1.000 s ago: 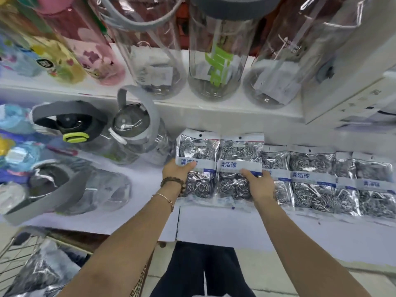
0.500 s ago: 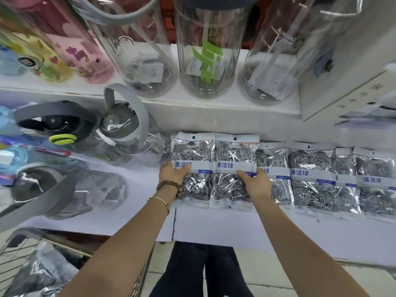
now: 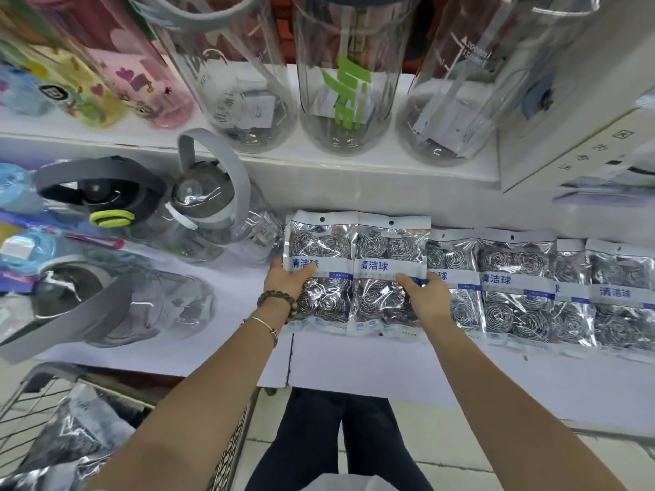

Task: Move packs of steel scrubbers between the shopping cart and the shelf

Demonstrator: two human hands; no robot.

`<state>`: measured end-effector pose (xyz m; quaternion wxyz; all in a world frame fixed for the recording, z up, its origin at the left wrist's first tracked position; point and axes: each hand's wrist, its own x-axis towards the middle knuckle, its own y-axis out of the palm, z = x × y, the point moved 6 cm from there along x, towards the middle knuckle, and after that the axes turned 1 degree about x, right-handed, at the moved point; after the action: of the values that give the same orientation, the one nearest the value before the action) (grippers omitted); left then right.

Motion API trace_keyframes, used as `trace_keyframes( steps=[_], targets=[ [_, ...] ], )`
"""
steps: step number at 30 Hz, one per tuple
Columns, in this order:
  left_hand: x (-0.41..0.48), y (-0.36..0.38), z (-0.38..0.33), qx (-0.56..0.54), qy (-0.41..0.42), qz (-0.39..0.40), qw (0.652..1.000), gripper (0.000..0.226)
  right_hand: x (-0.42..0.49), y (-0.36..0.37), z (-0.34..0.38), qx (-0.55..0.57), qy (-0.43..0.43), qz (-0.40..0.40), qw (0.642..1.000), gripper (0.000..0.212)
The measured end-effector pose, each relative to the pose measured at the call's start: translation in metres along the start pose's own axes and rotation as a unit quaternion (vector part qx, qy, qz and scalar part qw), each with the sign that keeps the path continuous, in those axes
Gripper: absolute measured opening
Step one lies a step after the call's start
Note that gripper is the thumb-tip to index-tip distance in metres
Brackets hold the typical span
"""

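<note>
Item: two flat clear-plastic packs of coiled steel scrubbers, each with a white-and-blue label band, lying side by side at the left end of a row on the white lower shelf (image 3: 219, 349). The leftmost pack (image 3: 324, 242) and the second pack (image 3: 390, 246) touch along their inner edges. Their long axes run from the shelf front toward the back, with the hang-hole headers on the far side. The second pack overlaps the left edge of the row of like packs (image 3: 515, 288), which continues to the right. Grip: the left hand (image 3: 287, 279) clasps the outer left edge of the leftmost pack at the label band, thumb laid on the face and fingers hidden beneath. The right hand (image 3: 427, 297) clasps the lower right part of the second pack in the same way, thumb on the face and fingers out of view. Each hand is therefore judged to be closed on its own pack. Surroundings: clear water bottles with grey carry handles (image 3: 209, 210) stand just left of the leftmost pack. Governing relation: the wire shopping cart (image 3: 32, 398), holding more foil-bright packs (image 3: 71, 441), lies below and to the left of both grips, nearer the left arm. A transfer to the cart would likely draw both packs back along their long axes, then left and down. Whether the packs are being set down or lifted cannot be told.
</note>
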<state>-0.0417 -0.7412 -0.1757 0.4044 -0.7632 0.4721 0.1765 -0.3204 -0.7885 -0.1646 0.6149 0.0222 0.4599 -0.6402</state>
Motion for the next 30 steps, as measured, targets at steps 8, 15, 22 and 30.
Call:
trace_keyframes(
  steps=[8,15,22,30],
  targets=[
    [-0.044,-0.023,0.014,-0.042,0.051,-0.069,0.995,0.059,-0.039,-0.014,0.040,-0.126,-0.212,-0.004,0.969,0.045],
    [-0.102,-0.050,0.026,-0.041,0.099,-0.139,0.985,0.050,-0.096,0.032,0.077,-0.188,-0.362,0.147,0.901,0.045],
    [-0.177,-0.084,0.071,-0.048,0.098,-0.240,0.965,0.050,-0.154,0.086,0.083,-0.233,-0.461,0.272,0.812,0.046],
    [-0.265,-0.128,0.149,-0.036,0.022,-0.344,0.938,0.043,-0.252,0.146,0.070,-0.270,-0.546,0.387,0.692,0.051]
  ],
)
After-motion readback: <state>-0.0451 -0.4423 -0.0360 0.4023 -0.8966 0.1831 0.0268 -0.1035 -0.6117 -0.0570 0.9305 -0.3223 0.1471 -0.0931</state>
